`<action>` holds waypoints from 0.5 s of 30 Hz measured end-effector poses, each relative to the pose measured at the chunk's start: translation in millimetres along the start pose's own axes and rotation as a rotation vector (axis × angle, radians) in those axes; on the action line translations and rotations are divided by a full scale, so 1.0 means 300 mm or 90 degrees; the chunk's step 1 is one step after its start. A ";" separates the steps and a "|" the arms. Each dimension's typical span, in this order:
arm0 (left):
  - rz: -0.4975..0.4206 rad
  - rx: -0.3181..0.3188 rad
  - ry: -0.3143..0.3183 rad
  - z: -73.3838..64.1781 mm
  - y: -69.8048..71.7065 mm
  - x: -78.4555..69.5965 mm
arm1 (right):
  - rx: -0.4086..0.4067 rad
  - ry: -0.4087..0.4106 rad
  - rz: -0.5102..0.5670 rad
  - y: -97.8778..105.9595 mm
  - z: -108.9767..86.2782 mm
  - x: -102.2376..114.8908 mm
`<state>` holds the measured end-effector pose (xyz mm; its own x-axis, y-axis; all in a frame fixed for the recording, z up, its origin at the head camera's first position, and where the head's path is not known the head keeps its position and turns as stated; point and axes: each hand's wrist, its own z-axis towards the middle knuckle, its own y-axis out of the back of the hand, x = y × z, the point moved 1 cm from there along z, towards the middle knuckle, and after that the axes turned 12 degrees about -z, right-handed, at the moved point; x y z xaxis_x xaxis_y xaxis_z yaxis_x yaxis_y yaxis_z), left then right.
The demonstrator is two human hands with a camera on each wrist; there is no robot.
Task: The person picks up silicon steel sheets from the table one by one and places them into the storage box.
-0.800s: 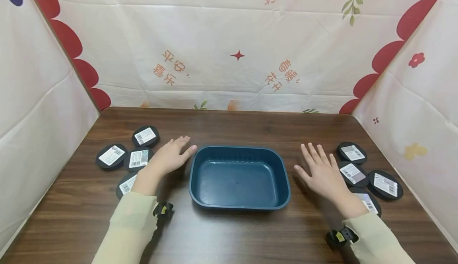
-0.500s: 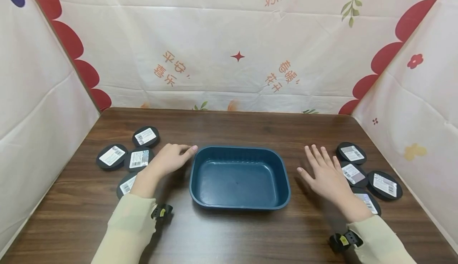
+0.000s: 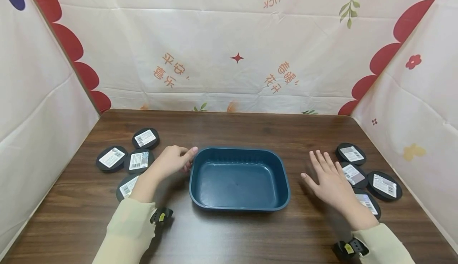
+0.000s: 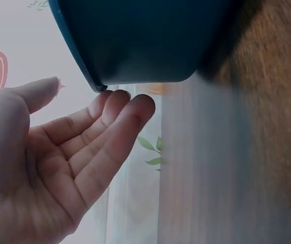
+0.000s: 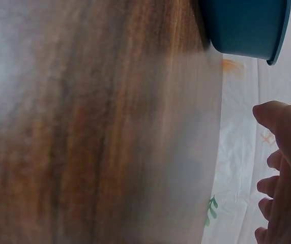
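A dark blue rectangular plastic tub (image 3: 236, 185) sits in the middle of the wooden table, nothing in it. At its left end is my left hand (image 3: 171, 161), thumb tip right at the rim corner in the head view. In the left wrist view that hand (image 4: 79, 147) has its palm turned up to the camera, the fingers slightly bent and their tips close to the rim; the thumb stands apart. My right hand (image 3: 330, 182) hovers to the right of the tub, fingers extended, holding nothing. A gap separates its thumb from the tub (image 5: 247, 28) in the right wrist view.
Several round black discs (image 3: 138, 160) with white barcode labels lie left of my left hand, one partly behind the forearm. Another group of such discs (image 3: 385, 185) lies at the right. Printed white cloth (image 3: 236, 29) walls the table (image 3: 229, 240) at back and sides.
My left fingers have bent down beside the tub's left end, while the thumb stays at the rim. My right hand has drifted slightly right and nearer to me. Tub and discs stay put.
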<state>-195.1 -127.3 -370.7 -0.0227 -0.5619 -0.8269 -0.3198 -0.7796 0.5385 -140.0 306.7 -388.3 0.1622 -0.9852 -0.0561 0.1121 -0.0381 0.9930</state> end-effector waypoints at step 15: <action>-0.086 0.035 0.016 -0.007 -0.014 0.003 | 0.001 -0.026 0.012 -0.008 -0.046 -0.032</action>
<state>-191.7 -125.1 -373.4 0.0482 -0.4598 -0.8867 -0.3704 -0.8327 0.4117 -128.4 318.4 -391.5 0.1245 -0.9917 -0.0330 0.1075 -0.0196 0.9940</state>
